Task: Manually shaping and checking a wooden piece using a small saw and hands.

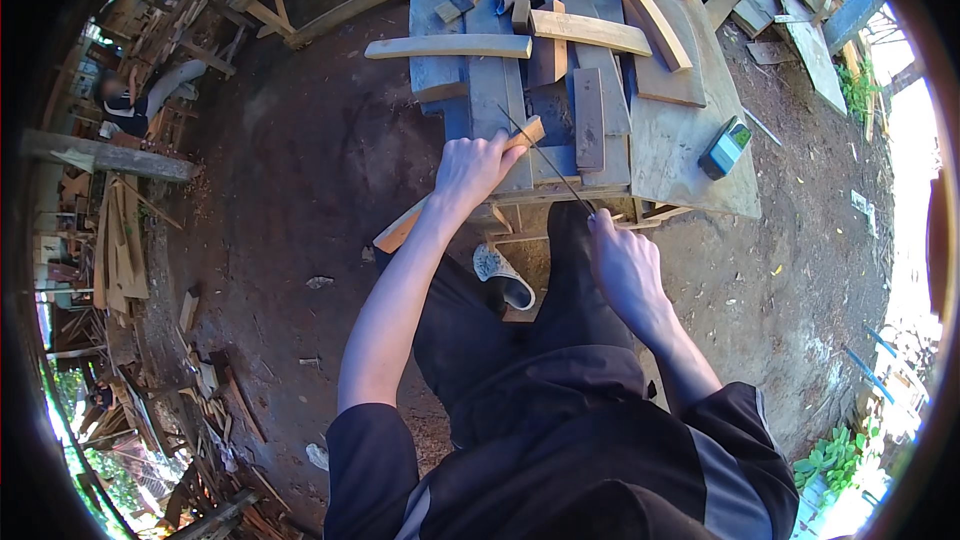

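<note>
My left hand (470, 172) is closed around a light strip of wood (527, 132) at the near edge of the workbench. The strip slants down to the left and passes under my forearm, its lower end over my thigh. In my right hand (627, 265) is the end of a long, thin dark tool (560, 170), seen nearly edge-on; whether it is a saw or a file I cannot tell. It lies across the strip just beyond my left fingers, and its far tip points up and left.
Curved wood pieces (590, 32) and a flat brush (456, 7) lie across the plank bench top (495, 80). A blue-green box-shaped device (725, 148) sits at its right. A wooden frame (345, 5) stands at far left. Scrap wood lines both sides; a person (130, 105) sits at left.
</note>
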`<state>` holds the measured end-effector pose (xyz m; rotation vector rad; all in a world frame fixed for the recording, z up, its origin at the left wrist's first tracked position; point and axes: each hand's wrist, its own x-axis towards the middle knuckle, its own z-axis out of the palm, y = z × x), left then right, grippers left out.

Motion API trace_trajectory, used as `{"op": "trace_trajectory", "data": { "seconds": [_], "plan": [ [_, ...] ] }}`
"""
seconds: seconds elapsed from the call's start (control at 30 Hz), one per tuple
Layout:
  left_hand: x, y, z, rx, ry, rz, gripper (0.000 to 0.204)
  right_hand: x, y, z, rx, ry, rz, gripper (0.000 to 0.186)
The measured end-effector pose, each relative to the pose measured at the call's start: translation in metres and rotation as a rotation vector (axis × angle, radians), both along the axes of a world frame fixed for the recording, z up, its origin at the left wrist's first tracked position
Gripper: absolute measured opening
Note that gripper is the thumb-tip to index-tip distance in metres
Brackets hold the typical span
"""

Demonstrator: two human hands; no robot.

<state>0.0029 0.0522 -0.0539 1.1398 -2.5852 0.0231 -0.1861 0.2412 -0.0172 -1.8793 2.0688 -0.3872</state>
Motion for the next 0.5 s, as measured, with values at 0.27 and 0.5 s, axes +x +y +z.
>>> {"op": "trace_trajectory", "data": {
  "seconds": [0.27, 0.5],
  "plan": [
    [-0.001, -0.003, -0.007, -0.045, 0.013, -0.019, 0.039, 0.022, -0.044, -0.019, -0.061, 0.021, 0.019, 0.023],
    [0.000, -0.003, -0.003, -0.028, -0.002, -0.009, 0.038, 0.019, -0.047, -0.014, -0.063, -0.002, 0.020, 0.021]
  ]
}}
